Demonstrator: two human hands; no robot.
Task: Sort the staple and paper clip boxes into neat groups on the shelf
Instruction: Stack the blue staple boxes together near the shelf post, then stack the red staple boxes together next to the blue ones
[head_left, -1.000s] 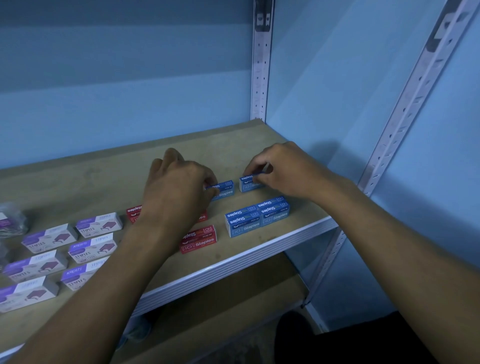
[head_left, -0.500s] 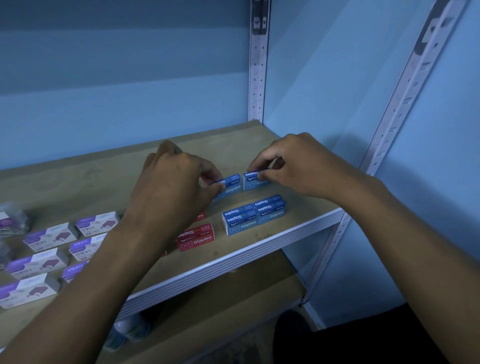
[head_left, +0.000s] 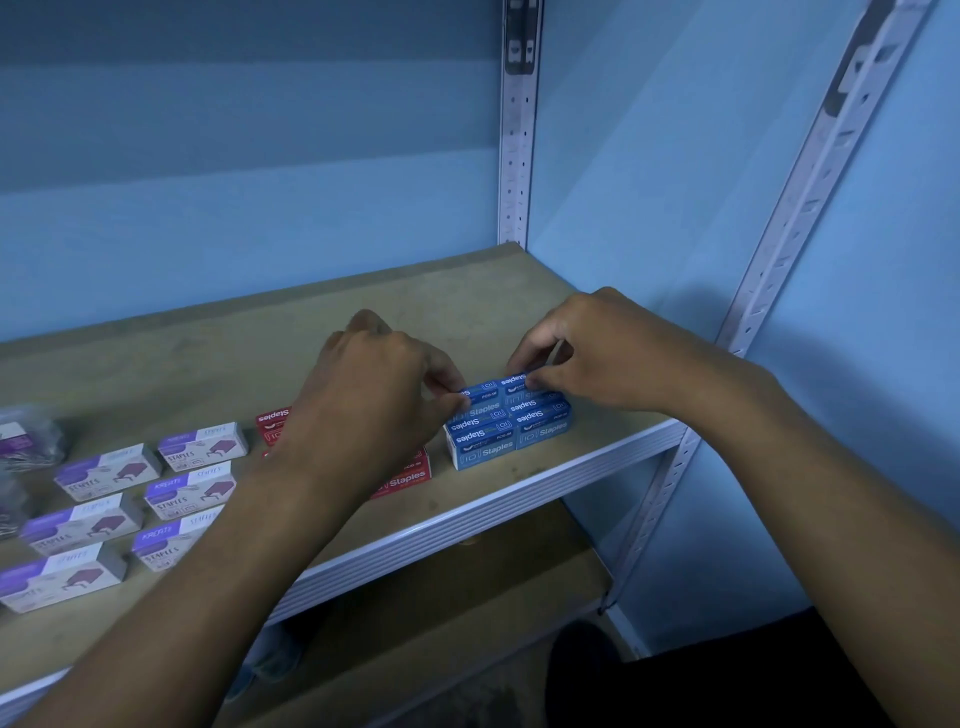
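Pinching blue staple boxes, both hands, head view only. Left hand (head_left: 363, 395) fingers pinch the back-left blue box (head_left: 480, 393) at its left end; right hand (head_left: 597, 358) fingers pinch the back-right blue box (head_left: 519, 382) at its top edge. Both boxes sit touching each other and the rest of the blue group (head_left: 509, 431) at 3 o'clock on the shelf (head_left: 519, 514), near the front edge. Red staple boxes (head_left: 402, 478) at 6 o'clock of the left hand, partly hidden by the wrist. Purple-and-white staple boxes (head_left: 192, 491) in rows at 9 o'clock; bagged clips (head_left: 26, 441) at the far left.

Handling guess: small stiff card cartons, dense for their size, smooth faces. Grip across the short ends or long sides, slide rather than lift, and they should butt up square. Nudging too hard likely shifts the neighbours.
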